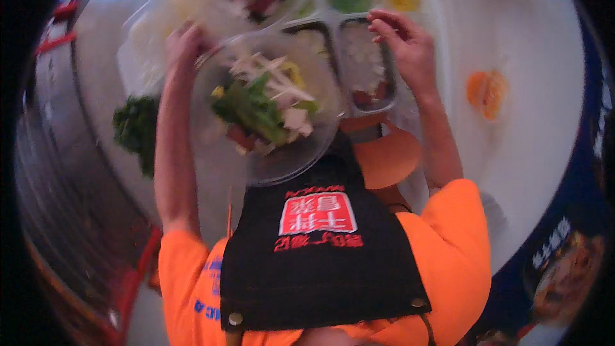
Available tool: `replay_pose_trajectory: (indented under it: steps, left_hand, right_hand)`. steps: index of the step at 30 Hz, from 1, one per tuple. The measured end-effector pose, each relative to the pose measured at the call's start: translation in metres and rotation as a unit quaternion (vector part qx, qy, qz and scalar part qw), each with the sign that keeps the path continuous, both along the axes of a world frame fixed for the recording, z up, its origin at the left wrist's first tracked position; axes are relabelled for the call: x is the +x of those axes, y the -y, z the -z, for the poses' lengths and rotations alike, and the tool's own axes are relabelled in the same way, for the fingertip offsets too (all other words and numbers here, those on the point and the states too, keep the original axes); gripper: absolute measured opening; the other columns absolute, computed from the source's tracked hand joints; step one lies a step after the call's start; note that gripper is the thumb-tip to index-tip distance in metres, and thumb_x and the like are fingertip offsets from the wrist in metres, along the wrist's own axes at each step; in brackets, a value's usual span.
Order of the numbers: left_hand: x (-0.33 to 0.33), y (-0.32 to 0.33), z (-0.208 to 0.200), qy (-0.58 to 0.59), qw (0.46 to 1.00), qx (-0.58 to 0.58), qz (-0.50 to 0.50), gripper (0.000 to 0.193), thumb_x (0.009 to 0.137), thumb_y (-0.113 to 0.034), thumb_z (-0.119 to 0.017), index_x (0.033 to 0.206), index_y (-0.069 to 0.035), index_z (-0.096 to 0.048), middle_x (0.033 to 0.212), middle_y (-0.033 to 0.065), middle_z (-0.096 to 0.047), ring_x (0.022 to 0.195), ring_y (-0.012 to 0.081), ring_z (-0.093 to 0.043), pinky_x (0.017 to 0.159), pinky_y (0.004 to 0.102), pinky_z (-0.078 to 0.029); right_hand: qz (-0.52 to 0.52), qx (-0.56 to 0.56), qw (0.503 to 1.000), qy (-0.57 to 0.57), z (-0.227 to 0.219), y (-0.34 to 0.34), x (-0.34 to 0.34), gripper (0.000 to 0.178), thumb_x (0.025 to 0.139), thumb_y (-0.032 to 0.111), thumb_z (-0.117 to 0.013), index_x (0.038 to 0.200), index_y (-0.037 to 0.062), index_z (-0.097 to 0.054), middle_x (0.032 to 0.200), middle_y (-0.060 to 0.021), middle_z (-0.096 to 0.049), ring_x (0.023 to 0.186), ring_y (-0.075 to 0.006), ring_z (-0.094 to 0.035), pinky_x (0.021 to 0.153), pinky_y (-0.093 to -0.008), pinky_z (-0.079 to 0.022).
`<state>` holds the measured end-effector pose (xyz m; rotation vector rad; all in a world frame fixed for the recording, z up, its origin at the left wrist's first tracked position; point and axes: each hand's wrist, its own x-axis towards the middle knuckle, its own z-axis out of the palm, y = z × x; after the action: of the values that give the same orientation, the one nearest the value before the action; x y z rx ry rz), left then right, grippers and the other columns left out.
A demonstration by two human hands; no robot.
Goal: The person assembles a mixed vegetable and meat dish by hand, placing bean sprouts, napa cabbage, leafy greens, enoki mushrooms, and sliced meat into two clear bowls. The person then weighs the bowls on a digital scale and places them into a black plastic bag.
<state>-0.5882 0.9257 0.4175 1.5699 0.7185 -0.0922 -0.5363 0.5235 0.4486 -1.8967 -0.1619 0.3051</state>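
Just beyond one black apron (320,288) are two clear salad bowls (282,165)! Left hand (184,45) curls by the nearer rim, grasp unclear; right hand (407,48) hovers over one tub (378,109) of pale pieces (362,57), fingers bunched, can't tell if pinching.

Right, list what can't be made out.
Head view, upper bowl: cut off by the top edge.
Head view, dark green leaves: partly hidden behind the left forearm.
Head view, left hand: blur hides whether it touches the nearer bowl.
Head view, orange patch: too blurred.
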Motion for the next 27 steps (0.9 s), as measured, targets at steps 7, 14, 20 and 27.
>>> replay_pose_trajectory:
  steps: [7,14,20,27]
  left_hand:
    - [-0.005,-0.004,0.002,-0.001,0.999,-0.013,-0.035,0.033,0.079,-0.013,-0.055,0.106,0.006,-0.054,0.080,0.0100,-0.057,0.063,0.0179,-0.058,0.057,0.0302,-0.052]
    - [0.001,-0.005,0.005,0.006,0.999,-0.020,-0.029,0.019,0.078,-0.011,-0.056,0.090,0.003,-0.056,0.076,0.0095,-0.057,0.059,0.0193,-0.057,0.053,0.0299,-0.051]
    - [0.000,-0.003,0.001,0.021,1.000,-0.008,-0.019,0.018,0.078,-0.011,-0.056,0.089,0.004,-0.057,0.072,0.0102,-0.056,0.056,0.0197,-0.057,0.049,0.0297,-0.048]
    - [0.002,-0.004,0.002,0.011,0.999,0.002,-0.049,0.017,0.080,-0.013,-0.055,0.087,0.004,-0.058,0.068,0.0097,-0.057,0.054,0.0204,-0.058,0.048,0.0317,-0.049]
  right_hand:
    - [0.127,-0.368,0.920,-0.058,0.139,0.151,-0.015,0.041,0.076,0.018,-0.067,0.114,0.0053,-0.061,0.098,-0.0132,-0.067,0.090,-0.0244,-0.064,0.082,-0.0336,-0.049]
    - [0.162,-0.338,0.914,0.154,0.242,0.168,-0.005,0.038,0.074,0.011,-0.064,0.112,0.0096,-0.061,0.105,-0.0155,-0.063,0.099,-0.0327,-0.058,0.088,-0.0410,-0.045]
    - [0.142,-0.407,0.901,0.048,0.234,0.151,0.020,0.036,0.072,0.012,-0.067,0.106,0.0046,-0.061,0.101,-0.0181,-0.062,0.098,-0.0317,-0.058,0.082,-0.0402,-0.046]
    - [0.178,-0.290,0.940,0.013,0.213,0.142,0.040,0.034,0.074,0.017,-0.066,0.105,0.0045,-0.060,0.101,-0.0176,-0.063,0.095,-0.0293,-0.061,0.081,-0.0368,-0.047]
